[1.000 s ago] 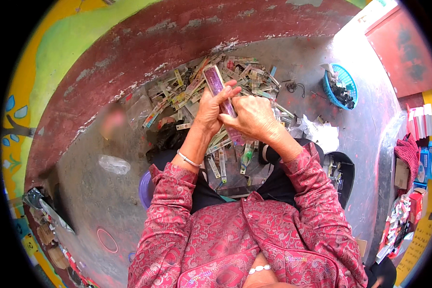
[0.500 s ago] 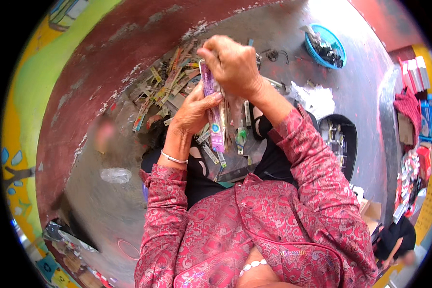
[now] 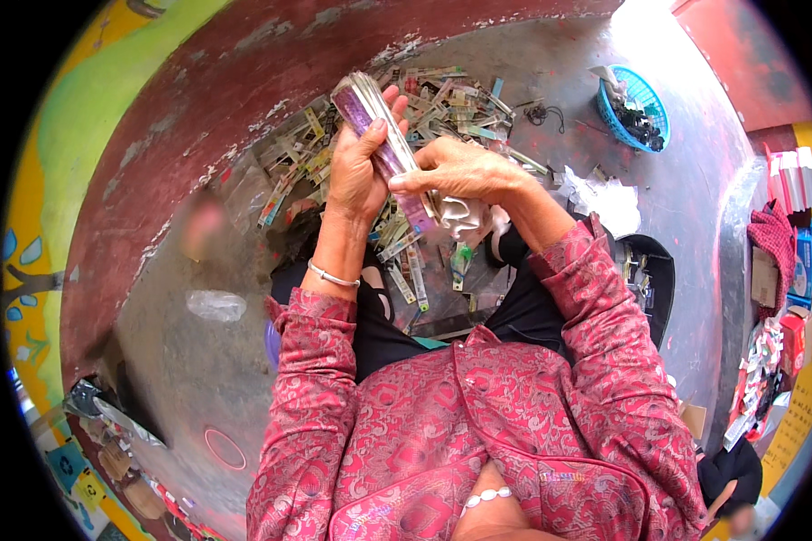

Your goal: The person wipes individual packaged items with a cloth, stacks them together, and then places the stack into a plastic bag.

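A bundle of long, thin packets (image 3: 374,122), purple on its outer face with pale edges stacked beside it, is tilted in front of me. My left hand (image 3: 356,176) is closed round its upper half, thumb across the front and fingers behind. Lower down, my right hand (image 3: 474,171) presses its thumb on the packets' face; its other fingers are partly hidden. Crumpled whitish plastic (image 3: 467,219) hangs just under the right hand, and I cannot tell whether those fingers hold it too. Beneath lie many narrow strip-like packets (image 3: 311,167), heaped on the floor.
Dark stuff fills a blue plastic basket (image 3: 639,81) at the back right. White crumpled plastic (image 3: 604,200) and a black tub (image 3: 663,279) are right of my legs. A clear bag (image 3: 216,306) lies on the left floor. Boxes (image 3: 798,261) line the right wall.
My right hand has come down from above the bundle's top to its lower end. The bundle has tilted and turned, showing its stacked edges; whitish plastic now shows under the right hand.
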A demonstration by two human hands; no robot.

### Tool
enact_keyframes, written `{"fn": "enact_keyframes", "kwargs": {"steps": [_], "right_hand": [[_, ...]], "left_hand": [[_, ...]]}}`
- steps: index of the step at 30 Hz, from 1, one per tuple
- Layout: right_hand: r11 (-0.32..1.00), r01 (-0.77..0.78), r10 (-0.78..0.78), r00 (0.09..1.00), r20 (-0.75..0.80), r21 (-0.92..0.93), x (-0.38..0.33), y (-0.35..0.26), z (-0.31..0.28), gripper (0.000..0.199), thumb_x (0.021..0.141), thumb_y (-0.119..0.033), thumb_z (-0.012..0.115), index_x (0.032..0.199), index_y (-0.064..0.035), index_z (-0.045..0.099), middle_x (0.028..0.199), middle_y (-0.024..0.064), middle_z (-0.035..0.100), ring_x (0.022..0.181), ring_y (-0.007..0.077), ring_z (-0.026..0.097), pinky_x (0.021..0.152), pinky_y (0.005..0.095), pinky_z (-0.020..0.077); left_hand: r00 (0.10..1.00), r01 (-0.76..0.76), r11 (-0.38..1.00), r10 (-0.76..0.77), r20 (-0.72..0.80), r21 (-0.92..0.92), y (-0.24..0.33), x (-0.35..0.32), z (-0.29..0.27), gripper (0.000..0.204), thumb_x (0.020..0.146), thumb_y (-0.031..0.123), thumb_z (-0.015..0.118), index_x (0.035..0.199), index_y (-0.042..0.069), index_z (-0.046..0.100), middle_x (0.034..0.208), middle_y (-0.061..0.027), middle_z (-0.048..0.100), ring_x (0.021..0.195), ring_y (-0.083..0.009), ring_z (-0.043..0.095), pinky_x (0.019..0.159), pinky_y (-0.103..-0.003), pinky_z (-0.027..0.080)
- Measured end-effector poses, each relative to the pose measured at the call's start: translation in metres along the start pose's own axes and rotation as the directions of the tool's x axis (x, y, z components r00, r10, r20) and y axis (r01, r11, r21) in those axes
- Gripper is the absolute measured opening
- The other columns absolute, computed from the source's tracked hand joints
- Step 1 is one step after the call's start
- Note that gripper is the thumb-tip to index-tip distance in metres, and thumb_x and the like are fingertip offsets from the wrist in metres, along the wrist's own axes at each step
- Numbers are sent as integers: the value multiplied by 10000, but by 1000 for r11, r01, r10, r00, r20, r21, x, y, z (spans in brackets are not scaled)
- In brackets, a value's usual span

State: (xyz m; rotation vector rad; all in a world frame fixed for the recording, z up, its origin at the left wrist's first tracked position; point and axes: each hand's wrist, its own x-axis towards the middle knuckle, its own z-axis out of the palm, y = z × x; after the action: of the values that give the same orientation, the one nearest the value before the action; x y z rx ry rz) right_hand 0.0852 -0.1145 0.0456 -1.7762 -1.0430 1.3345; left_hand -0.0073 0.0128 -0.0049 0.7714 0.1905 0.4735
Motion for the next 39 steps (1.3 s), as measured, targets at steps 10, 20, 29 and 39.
{"fn": "enact_keyframes", "kwargs": {"steps": [10,20,29,39], "right_hand": [[990,130,-137,976,-169,-54,11,19,7,364,764,-357,648,833,1,656,669,29,588,632,93,527,589,274,437],[887,457,-313,700,-642,67,9,5,-35,232,815,-252,633,821,-20,618,699,9,597,625,74,553,559,221,443],[697,45,-393,859,-328,-716,0,30,-10,239,793,-297,587,795,-58,578,745,137,602,727,329,588,627,431,465],[983,182,-182,908,-377,-35,23,19,0,336,829,-245,596,1020,31,600,864,80,634,808,125,572,743,258,450]], "left_hand": [[992,116,987,-119,-26,-114,4,-6,-2,511,832,156,611,1235,-22,353,1200,-222,486,1127,-315,483,961,-429,402],[972,202,970,-215,-97,-133,-9,-2,-6,307,867,83,522,1118,-53,412,1139,-228,528,1068,-312,528,915,-396,447],[910,-109,975,20,-414,-192,24,13,-35,371,906,164,473,1184,-45,344,1194,-207,491,1146,-314,471,1004,-484,354],[891,-168,956,44,-451,-240,19,9,-18,371,900,173,507,1158,-65,387,1133,-188,516,1098,-285,496,950,-441,405]]}}
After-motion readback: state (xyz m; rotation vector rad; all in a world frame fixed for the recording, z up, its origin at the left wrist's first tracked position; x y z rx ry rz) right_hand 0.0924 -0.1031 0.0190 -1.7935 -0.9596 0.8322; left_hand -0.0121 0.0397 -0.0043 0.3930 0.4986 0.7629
